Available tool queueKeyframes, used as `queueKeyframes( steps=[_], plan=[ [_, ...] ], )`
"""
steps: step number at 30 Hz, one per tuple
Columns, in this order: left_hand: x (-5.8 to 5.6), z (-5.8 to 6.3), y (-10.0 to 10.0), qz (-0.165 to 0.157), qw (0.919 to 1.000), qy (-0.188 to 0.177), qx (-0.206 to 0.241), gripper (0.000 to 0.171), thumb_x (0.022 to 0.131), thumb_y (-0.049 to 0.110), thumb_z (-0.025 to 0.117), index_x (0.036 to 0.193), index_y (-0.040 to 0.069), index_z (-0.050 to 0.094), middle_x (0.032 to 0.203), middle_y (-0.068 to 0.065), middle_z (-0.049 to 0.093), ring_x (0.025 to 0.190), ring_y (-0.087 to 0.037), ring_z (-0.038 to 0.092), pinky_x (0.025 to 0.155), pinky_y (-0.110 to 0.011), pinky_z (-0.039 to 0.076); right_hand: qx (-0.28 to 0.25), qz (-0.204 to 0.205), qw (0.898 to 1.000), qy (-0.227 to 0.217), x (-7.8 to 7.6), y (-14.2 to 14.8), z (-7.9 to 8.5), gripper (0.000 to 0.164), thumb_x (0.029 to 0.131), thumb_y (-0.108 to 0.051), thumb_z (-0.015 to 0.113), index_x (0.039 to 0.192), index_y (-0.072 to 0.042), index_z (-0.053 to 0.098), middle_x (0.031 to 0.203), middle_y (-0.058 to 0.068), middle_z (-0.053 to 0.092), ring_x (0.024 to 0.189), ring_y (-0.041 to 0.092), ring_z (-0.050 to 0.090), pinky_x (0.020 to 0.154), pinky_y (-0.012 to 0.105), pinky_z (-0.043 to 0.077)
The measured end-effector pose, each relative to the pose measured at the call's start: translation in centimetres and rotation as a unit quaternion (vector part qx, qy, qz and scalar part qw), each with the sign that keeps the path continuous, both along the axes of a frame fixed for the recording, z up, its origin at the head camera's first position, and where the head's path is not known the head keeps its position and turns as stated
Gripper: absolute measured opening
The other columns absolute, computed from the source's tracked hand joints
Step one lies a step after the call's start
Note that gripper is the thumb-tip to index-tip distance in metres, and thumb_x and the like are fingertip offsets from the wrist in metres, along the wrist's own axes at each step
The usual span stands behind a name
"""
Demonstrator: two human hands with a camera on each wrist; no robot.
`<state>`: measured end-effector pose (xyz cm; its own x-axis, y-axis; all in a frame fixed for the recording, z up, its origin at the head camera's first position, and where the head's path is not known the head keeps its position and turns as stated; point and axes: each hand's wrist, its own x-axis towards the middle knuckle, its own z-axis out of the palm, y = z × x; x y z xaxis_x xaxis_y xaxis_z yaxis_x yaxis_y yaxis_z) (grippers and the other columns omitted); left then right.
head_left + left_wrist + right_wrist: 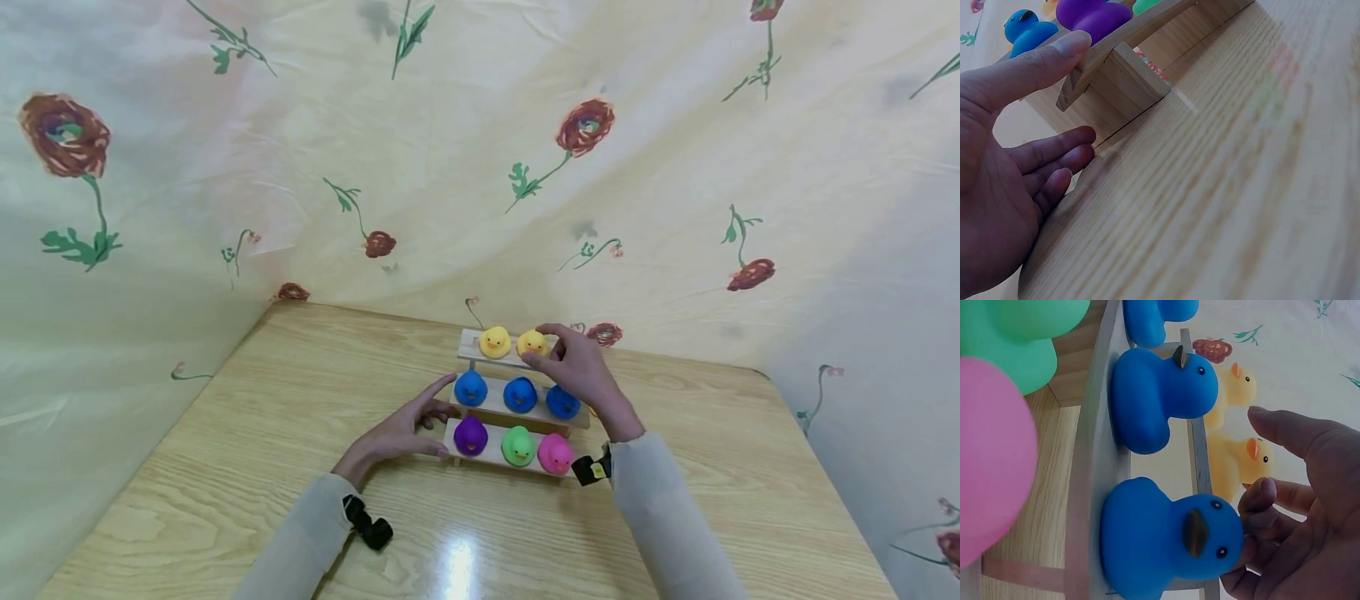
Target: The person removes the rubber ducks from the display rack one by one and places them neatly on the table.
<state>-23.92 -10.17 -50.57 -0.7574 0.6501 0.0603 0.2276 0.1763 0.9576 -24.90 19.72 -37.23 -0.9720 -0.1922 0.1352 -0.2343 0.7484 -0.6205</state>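
Observation:
A tiered wooden rack [491,404] holds rubber ducks on three shelves. My right hand [579,364] reaches over the top shelf, thumb and forefinger on either side of a yellow duck [532,342]. In the right wrist view the thumb stands apart from that duck. Another yellow duck [495,342] sits to its left; the palm hides the shelf's right end. My left hand [397,432] is at the rack's left end, thumb at the bottom shelf edge by the purple duck [471,436], other fingers loosely bent beside the wooden support [1125,87].
Blue ducks [520,395] stand along the middle shelf, close under my right hand. A green duck [518,447] and a pink duck [555,454] share the bottom shelf. The wooden table [300,400] meets a flowered cloth [450,167] behind the rack.

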Motion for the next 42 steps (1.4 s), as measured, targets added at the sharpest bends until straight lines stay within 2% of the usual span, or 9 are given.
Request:
queueKeyframes(
  steps=[9,23,31,42],
  plan=[
    [-0.1,-0.1,0.0,-0.002,1.0000,0.002,0.002,0.106,0.083,0.011,0.079,0.161,0.035,0.012,0.141,-0.017,0.059,0.124,-0.029,0.052,0.095,-0.033,0.039,0.001,-0.025,1.000,-0.001,0.0,-0.2,-0.1,0.051,0.092,-0.032,0.072,0.132,-0.002,0.061,0.072,0.007,0.056,0.062,0.019,0.048,0.055,0.026,0.038],
    [-0.1,0.0,0.0,0.000,1.0000,0.001,-0.005,0.107,0.082,0.013,0.081,0.161,0.034,0.012,0.141,-0.017,0.059,0.123,-0.028,0.053,0.096,-0.033,0.040,0.005,-0.031,0.999,0.012,0.2,0.1,0.1,0.048,0.092,-0.028,0.073,0.129,0.001,0.063,0.073,0.008,0.057,0.064,0.019,0.048,0.057,0.027,0.038],
    [0.0,0.0,0.0,0.002,1.0000,0.003,-0.007,0.107,0.082,0.014,0.081,0.161,0.037,0.012,0.142,-0.016,0.059,0.123,-0.027,0.052,0.096,-0.032,0.039,0.006,-0.027,0.999,0.032,0.6,1.1,0.2,0.045,0.092,-0.027,0.073,0.126,0.001,0.065,0.068,0.006,0.053,0.060,0.018,0.046,0.053,0.025,0.036],
    [0.0,0.0,0.1,0.001,1.0000,0.005,-0.005,0.107,0.083,0.012,0.080,0.161,0.036,0.012,0.141,-0.016,0.059,0.122,-0.027,0.053,0.096,-0.033,0.040,-0.002,-0.039,0.999,0.029,1.5,3.7,0.1,0.044,0.092,-0.024,0.072,0.127,0.002,0.065,0.067,0.006,0.053,0.060,0.020,0.046,0.050,0.024,0.033]
  ],
)
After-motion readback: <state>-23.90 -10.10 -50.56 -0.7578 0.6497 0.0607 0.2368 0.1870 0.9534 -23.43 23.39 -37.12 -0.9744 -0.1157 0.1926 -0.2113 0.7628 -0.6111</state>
